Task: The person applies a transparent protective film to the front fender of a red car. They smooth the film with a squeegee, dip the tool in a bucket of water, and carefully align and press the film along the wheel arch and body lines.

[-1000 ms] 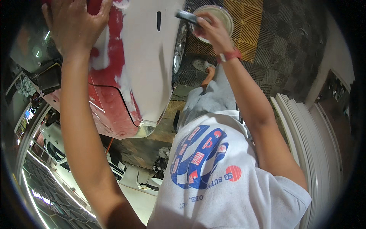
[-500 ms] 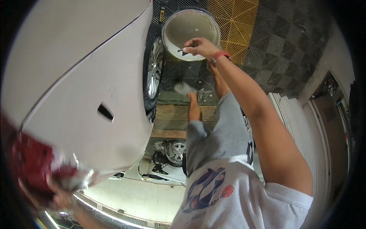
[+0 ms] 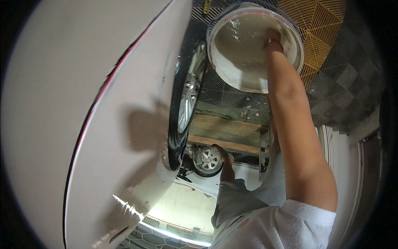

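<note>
My right arm reaches down into a large white bucket (image 3: 222,74) that holds greyish liquid. Part of my right hand (image 3: 272,35) shows inside it, near the far right wall, with a reddish band (image 3: 272,42) at the wrist. Its fingers are hidden, so I cannot tell whether they hold anything. My left hand is out of view. A pale car body panel (image 3: 112,137) fills the left side, with a dark, pink-edged seam running along it. Beside the bucket stands the car's wheel (image 3: 191,85), with a silver rim and black tyre.
Black and yellow grid floor tiles (image 3: 319,29) surround the bucket. A yellow-and-black item (image 3: 206,6) lies at the top edge. Wooden boards (image 3: 228,128) cross the floor; another wheel (image 3: 208,159) stands beyond them. White panels (image 3: 333,153) lean at the right.
My right hand, earlier above the bucket with a small dark thing in its fingers, is now down inside it. My left hand has left the view. The view has shifted, and my legs have stepped.
</note>
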A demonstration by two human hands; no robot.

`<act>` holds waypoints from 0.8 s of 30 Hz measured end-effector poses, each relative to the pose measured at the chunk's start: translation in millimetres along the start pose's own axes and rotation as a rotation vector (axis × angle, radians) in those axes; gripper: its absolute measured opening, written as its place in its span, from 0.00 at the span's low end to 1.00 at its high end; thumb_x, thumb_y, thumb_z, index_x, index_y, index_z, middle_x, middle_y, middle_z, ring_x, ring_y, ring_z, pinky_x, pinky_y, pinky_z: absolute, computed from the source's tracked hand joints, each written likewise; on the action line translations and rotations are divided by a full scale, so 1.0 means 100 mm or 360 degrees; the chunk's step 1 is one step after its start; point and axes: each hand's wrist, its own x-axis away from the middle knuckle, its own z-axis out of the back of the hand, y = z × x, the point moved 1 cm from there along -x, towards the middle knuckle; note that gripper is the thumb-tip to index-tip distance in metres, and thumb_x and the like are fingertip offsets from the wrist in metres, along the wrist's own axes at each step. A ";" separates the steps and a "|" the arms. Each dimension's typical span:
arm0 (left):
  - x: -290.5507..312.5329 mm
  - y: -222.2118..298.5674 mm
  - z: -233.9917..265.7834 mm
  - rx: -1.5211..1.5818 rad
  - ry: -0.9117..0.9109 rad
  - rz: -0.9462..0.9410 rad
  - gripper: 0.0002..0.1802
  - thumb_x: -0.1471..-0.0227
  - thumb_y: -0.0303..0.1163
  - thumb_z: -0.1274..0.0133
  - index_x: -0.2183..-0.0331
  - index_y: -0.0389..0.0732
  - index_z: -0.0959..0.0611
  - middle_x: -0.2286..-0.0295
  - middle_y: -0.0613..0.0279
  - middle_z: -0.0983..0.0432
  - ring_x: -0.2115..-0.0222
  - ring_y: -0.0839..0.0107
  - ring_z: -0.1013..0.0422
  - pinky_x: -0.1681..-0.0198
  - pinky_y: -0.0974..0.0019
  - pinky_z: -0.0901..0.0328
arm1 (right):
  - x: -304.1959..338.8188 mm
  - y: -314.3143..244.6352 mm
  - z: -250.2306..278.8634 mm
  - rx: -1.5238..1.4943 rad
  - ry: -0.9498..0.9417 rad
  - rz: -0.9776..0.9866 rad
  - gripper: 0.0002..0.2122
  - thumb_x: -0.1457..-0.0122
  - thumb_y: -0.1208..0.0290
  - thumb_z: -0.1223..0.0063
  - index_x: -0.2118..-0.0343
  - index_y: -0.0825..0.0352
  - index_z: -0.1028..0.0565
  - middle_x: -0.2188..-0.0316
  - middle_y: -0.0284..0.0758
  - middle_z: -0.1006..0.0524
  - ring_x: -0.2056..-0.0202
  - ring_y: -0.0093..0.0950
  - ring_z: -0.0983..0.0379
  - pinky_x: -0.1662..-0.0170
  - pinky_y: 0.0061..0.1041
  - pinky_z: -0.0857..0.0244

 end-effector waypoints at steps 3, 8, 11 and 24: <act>0.17 -0.02 0.27 0.0019 0.0012 0.0059 0.38 0.39 0.53 0.39 0.37 0.37 0.23 0.38 0.43 0.30 0.41 0.51 0.30 0.38 0.46 0.34 | 0.73 0.20 -0.07 -0.1566 -0.0499 0.0351 0.13 0.33 0.71 0.49 0.49 0.65 0.21 0.53 0.37 0.18 0.54 0.34 0.21 0.57 0.32 0.22; 0.55 -0.15 0.73 0.0221 0.0245 0.0228 0.38 0.37 0.53 0.41 0.37 0.36 0.25 0.38 0.42 0.30 0.42 0.51 0.28 0.40 0.45 0.32 | 2.49 0.14 0.66 -0.1397 -0.1498 0.0905 0.10 0.36 0.79 0.57 0.57 0.72 0.23 0.52 0.49 0.21 0.54 0.41 0.20 0.60 0.33 0.20; 0.77 -0.12 0.69 0.0420 0.0493 0.0257 0.38 0.36 0.52 0.42 0.36 0.35 0.25 0.38 0.42 0.29 0.43 0.51 0.27 0.41 0.45 0.30 | 3.88 0.20 1.40 -0.1096 -0.1500 0.1255 0.08 0.33 0.77 0.57 0.60 0.72 0.24 0.55 0.51 0.20 0.49 0.44 0.21 0.55 0.33 0.19; 1.26 1.38 -0.06 -0.0373 -0.0279 -0.0639 0.46 0.37 0.53 0.47 0.27 0.45 0.43 0.28 0.60 0.46 0.26 0.61 0.54 0.23 0.47 0.62 | 8.87 0.89 0.97 0.0892 0.0093 0.3254 0.11 0.42 0.76 0.49 0.57 0.68 0.19 0.64 0.49 0.18 0.57 0.46 0.21 0.49 0.41 0.28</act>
